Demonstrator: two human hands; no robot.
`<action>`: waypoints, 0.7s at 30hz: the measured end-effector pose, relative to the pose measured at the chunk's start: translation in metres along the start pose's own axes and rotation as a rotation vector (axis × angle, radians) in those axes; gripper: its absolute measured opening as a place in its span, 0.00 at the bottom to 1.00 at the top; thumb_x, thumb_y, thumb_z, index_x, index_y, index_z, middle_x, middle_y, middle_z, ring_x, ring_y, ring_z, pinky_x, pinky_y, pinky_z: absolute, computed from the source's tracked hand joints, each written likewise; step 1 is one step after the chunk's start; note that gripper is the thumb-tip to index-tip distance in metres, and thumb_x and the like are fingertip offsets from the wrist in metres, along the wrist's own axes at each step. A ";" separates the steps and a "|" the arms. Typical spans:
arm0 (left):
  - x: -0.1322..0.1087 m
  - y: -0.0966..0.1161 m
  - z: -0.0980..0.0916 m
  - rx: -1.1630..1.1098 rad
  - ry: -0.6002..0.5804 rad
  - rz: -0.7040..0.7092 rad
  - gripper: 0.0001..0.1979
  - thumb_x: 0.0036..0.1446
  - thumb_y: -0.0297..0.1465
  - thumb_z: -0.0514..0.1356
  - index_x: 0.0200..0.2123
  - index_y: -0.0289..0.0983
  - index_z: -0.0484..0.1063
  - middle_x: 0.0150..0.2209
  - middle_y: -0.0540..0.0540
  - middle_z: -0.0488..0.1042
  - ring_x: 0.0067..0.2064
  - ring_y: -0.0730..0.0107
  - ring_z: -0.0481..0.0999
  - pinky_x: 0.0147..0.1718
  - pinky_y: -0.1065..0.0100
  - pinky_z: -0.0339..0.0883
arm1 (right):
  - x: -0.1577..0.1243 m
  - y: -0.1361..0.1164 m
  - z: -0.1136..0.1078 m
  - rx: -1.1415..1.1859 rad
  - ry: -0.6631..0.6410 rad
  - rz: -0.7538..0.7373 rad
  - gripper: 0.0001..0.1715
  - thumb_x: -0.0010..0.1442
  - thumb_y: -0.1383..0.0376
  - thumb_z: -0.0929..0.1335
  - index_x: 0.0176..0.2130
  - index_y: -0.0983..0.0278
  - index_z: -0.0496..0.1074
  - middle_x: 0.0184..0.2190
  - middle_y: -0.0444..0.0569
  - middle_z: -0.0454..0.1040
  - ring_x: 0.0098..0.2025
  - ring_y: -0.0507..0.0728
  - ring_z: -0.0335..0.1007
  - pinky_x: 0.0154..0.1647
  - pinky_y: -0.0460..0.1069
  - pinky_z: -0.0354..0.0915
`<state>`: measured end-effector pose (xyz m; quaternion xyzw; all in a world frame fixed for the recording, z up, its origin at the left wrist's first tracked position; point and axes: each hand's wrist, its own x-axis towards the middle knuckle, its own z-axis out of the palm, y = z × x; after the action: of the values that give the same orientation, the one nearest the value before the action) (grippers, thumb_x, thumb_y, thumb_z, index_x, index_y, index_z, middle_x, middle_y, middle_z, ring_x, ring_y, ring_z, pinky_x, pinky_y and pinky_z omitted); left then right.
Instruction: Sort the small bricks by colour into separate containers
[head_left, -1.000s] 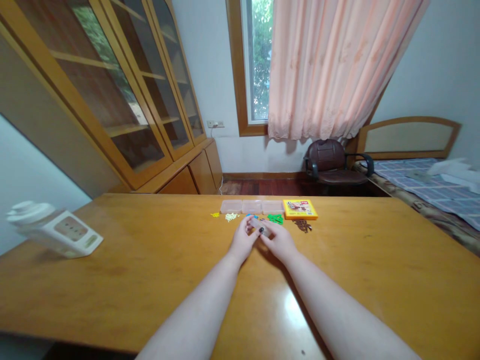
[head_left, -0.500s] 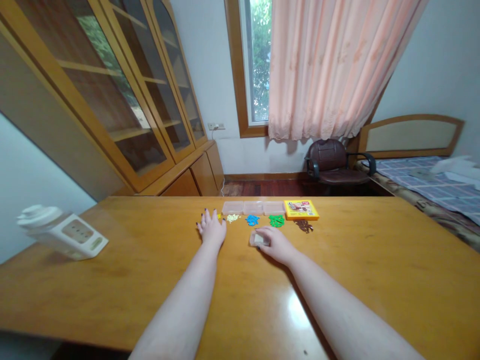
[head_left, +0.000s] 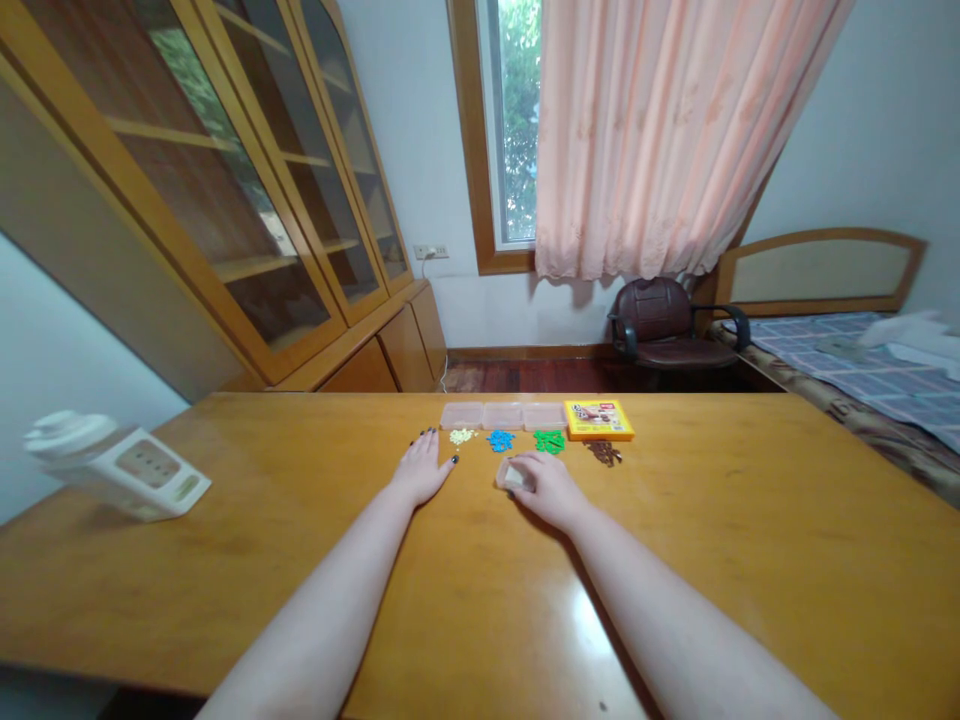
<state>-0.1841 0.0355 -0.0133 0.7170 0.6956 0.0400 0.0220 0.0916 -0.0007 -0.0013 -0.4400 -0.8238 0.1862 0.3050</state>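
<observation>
My left hand (head_left: 421, 470) lies palm down on the table, fingers stretched out and the thumb apart, just left of a small pile of cream-coloured pieces (head_left: 462, 436). What lies under its palm is hidden. My right hand (head_left: 551, 490) is closed around a small clear plastic box (head_left: 516, 475), which is tilted. Beyond that box is a pile of blue pieces (head_left: 500, 440), with green pieces (head_left: 550, 441) to its right. Brown pieces (head_left: 604, 453) lie farther right, in front of a yellow box (head_left: 599, 419) with a printed picture.
Several clear plastic containers (head_left: 502, 415) stand in a row behind the piles. A white-lidded jug (head_left: 120, 465) stands at the left on the wooden table (head_left: 750, 560). Past the far edge are an office chair (head_left: 660, 325), a bed (head_left: 832, 335) and a glass-fronted cabinet (head_left: 300, 190).
My left hand has drawn its spread fingers closer together and flattened on the table; the yellow pieces by its fingertips no longer show. My right hand keeps the box, now tilted a little more.
</observation>
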 end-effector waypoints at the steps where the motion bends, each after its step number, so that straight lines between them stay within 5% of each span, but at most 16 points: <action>1: -0.009 0.001 0.000 -0.004 -0.002 0.012 0.38 0.58 0.48 0.46 0.62 0.25 0.51 0.65 0.32 0.49 0.66 0.52 0.48 0.62 0.56 0.45 | 0.000 0.000 0.000 -0.007 0.005 0.005 0.22 0.51 0.64 0.69 0.48 0.59 0.71 0.46 0.51 0.72 0.49 0.59 0.64 0.52 0.54 0.57; 6: -0.070 0.027 -0.001 -0.084 0.000 0.142 0.40 0.55 0.50 0.49 0.63 0.27 0.51 0.65 0.32 0.48 0.66 0.51 0.48 0.63 0.55 0.44 | 0.002 0.005 0.003 -0.060 0.071 0.074 0.23 0.50 0.68 0.68 0.48 0.60 0.71 0.46 0.51 0.72 0.50 0.61 0.64 0.52 0.54 0.57; 12: -0.126 0.093 0.000 -0.255 -0.115 0.378 0.43 0.53 0.51 0.51 0.65 0.31 0.47 0.66 0.36 0.43 0.67 0.51 0.43 0.64 0.53 0.37 | 0.004 0.009 0.004 0.012 0.156 0.109 0.22 0.48 0.68 0.69 0.46 0.62 0.72 0.46 0.54 0.72 0.50 0.61 0.65 0.53 0.56 0.58; 17: -0.126 0.143 0.000 -0.371 -0.178 0.562 0.44 0.52 0.53 0.51 0.65 0.32 0.47 0.66 0.36 0.43 0.67 0.50 0.42 0.64 0.52 0.35 | 0.008 0.015 0.001 0.320 0.316 0.154 0.21 0.49 0.66 0.69 0.45 0.65 0.71 0.45 0.54 0.73 0.47 0.59 0.68 0.51 0.55 0.61; 21: -0.112 0.157 -0.009 -0.390 -0.284 0.617 0.46 0.52 0.54 0.51 0.64 0.28 0.47 0.65 0.32 0.42 0.66 0.46 0.41 0.63 0.49 0.35 | 0.011 0.024 0.002 0.539 0.341 0.324 0.25 0.49 0.62 0.69 0.47 0.66 0.70 0.45 0.55 0.74 0.45 0.59 0.69 0.49 0.56 0.63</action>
<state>-0.0314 -0.0820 0.0065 0.8731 0.4168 0.0767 0.2409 0.1006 0.0216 -0.0127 -0.4933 -0.6019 0.3667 0.5099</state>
